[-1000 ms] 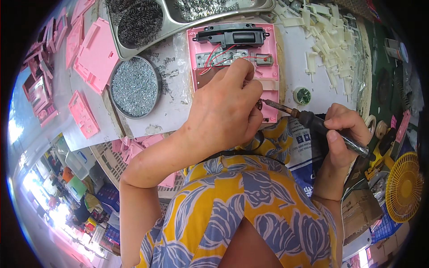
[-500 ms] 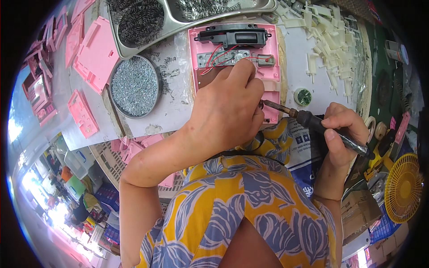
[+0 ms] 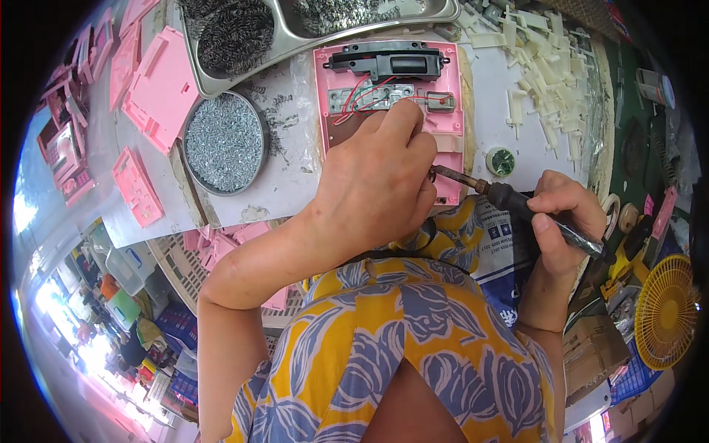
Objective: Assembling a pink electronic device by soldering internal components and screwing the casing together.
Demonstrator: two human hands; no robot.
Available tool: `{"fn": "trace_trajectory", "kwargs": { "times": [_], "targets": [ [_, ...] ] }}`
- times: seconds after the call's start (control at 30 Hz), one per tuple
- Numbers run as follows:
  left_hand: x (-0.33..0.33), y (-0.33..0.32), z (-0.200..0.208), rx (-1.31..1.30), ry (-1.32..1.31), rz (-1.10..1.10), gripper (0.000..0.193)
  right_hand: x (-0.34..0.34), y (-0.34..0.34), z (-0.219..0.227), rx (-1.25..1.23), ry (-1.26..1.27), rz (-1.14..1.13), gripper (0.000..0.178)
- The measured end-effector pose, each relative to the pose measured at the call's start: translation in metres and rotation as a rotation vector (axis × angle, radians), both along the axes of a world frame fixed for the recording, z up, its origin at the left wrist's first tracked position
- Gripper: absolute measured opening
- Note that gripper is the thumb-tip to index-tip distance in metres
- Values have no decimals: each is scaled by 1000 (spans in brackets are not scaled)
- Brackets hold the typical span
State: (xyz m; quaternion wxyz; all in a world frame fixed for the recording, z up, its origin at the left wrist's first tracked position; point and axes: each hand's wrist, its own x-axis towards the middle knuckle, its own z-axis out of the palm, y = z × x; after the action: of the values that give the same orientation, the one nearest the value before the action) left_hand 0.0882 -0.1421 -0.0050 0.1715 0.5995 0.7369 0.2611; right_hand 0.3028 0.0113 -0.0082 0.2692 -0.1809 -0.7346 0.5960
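Note:
A pink plastic housing (image 3: 456, 136) lies on the worktable in front of me. Across its far end sits a black plastic part (image 3: 406, 66), with a grey metal strip (image 3: 354, 97) and thin red and green wires nearer to me. My left hand (image 3: 380, 173) reaches over the housing's left and near parts, fingers curled down; whatever its fingertips hold is hidden beneath it. My right hand (image 3: 565, 218) grips a soldering iron (image 3: 509, 199) by its dark handle. The iron's tip points left, close beside my left fingertips over the housing.
Right of the housing stands a small round container of green bits (image 3: 501, 161); beyond it lie many off-white plastic pieces (image 3: 546, 74). A round tin of small metal pins (image 3: 224, 144) and a metal tray of black springs (image 3: 284, 44) are at left. Pink panels (image 3: 159, 92) lie farther left.
Almost nothing differs. The whole view has shifted very slightly, while both hands and the soldering iron keep about the same pose over the housing.

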Motion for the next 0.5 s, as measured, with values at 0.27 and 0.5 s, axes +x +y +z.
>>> {"fn": "trace_trajectory", "kwargs": {
  "times": [0.27,0.5],
  "targets": [
    [1,-1,-2,15,12,9,20,11,2,5,14,46,-61,19],
    [-2,-1,-1,-7,8,-42,20,134,67,28,-39,261,-828,24]
  ]
}}
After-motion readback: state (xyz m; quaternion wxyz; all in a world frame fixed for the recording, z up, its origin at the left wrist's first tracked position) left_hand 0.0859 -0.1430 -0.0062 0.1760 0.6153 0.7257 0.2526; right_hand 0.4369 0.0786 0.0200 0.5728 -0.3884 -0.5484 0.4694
